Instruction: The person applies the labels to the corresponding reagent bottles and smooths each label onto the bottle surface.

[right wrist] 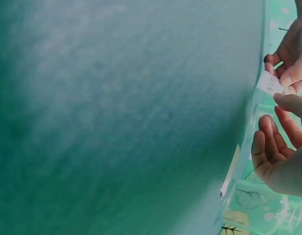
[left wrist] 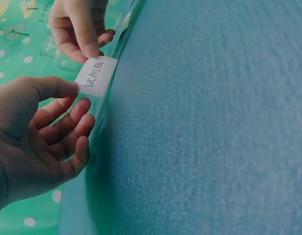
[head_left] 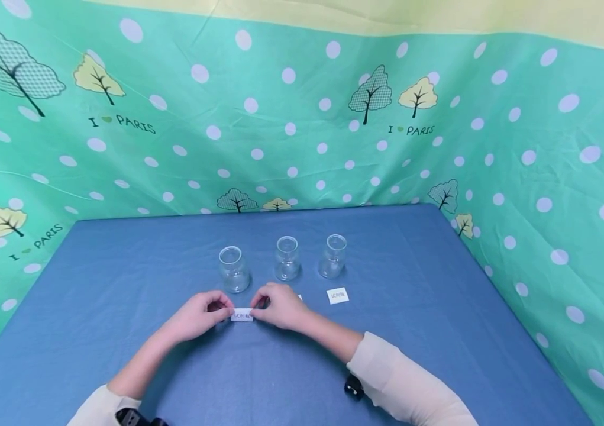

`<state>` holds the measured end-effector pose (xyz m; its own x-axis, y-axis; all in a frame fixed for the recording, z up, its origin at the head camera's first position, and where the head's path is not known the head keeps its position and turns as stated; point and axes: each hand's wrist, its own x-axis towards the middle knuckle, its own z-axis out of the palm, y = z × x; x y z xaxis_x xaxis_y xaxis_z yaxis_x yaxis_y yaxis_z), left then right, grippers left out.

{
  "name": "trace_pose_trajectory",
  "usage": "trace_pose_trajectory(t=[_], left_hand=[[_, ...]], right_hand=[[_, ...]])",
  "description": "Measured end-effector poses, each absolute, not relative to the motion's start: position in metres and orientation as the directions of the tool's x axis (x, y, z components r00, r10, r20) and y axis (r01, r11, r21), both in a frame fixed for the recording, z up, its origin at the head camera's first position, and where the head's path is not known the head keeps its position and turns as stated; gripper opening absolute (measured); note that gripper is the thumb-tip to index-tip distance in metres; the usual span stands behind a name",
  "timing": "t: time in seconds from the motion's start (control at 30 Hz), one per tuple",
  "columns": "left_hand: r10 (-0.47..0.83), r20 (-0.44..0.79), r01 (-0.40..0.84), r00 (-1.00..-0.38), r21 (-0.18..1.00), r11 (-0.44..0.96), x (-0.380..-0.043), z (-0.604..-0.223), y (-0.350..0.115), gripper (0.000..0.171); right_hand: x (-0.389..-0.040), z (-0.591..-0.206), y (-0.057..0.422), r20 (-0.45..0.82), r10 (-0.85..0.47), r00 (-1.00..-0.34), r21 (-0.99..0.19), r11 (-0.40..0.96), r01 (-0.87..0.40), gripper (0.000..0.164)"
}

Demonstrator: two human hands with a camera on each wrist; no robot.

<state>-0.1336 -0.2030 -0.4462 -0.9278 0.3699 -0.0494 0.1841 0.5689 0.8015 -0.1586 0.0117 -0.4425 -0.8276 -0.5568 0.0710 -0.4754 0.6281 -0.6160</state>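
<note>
A small white label (head_left: 242, 315) with dark handwritten characters is held up between both hands, just in front of the leftmost glass jar (head_left: 235, 271). My left hand (head_left: 202, 315) pinches its left end between thumb and fingers. At the other end, my right hand (head_left: 280, 306) pinches it the same way. The left wrist view shows the label (left wrist: 96, 76) facing that camera, its writing readable, with the left thumb on one edge and the right thumb on the opposite one. In the right wrist view the label (right wrist: 270, 83) is small and partly covered by fingers.
Two more clear glass jars, a middle one (head_left: 287, 259) and a right one (head_left: 332, 257), stand in a row with the first. Another written label (head_left: 338, 296) lies before the right jar. A white corner shows behind the right hand. Blue cloth (head_left: 259, 378) covers the table.
</note>
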Motion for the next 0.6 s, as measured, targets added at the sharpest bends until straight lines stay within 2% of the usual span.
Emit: trace_pose_trajectory(t=[0.33, 0.6], left_hand=[[0.405, -0.091, 0.120, -0.910, 0.877, 0.466, -0.133, -0.442, -0.204, 0.017], [0.400, -0.133, 0.058, -0.907, 0.900, 0.432, -0.132, -0.436, -0.197, 0.023]], right_hand=[[-0.158, -0.439, 0.017, -0.024, -0.490, -0.871, -0.872, 0.436, -0.221, 0.009], [-0.156, -0.431, 0.025, -0.106, -0.459, -0.882, -0.943, 0.328, -0.058, 0.010]])
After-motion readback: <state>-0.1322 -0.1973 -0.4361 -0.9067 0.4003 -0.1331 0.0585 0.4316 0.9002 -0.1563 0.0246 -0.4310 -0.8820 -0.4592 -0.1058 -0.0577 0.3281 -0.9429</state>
